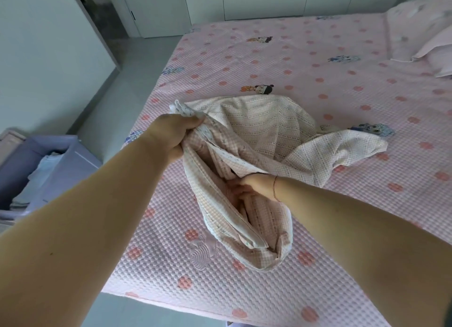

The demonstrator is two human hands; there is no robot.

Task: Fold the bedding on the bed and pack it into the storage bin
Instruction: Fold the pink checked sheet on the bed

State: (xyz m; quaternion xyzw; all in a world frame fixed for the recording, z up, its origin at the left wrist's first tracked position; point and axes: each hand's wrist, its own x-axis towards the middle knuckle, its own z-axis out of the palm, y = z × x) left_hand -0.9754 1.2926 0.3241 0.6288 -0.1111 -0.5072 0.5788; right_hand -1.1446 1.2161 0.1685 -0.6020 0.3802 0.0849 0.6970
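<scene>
The bed (305, 64), covered in a pink dotted quilted spread, fills most of the view; pillows (430, 33) lie at its far right corner. The storage bin (49, 165), a blue-grey fabric box on the floor just beside the bed's left edge, already contains pale folded fabric. The bedding (264, 140) in hand is a thin checked cotton cover, lying crumpled near the bed's near-left edge with one loose end trailing to the right. Judged by its drape and creasing, it is light, soft and limp: it will not hold a shape unsupported and will sag between grip points, so it is best taken at corners or along a seam and tensioned flat before each fold. The left hand (171, 135) grips a bunched edge of the cover, fingers curled round it, and lifts that edge above the bed. The right hand (252, 187) reaches into the opening of the cover, below the left hand; its fingers are partly hidden by fabric, so its grip cannot be told.
</scene>
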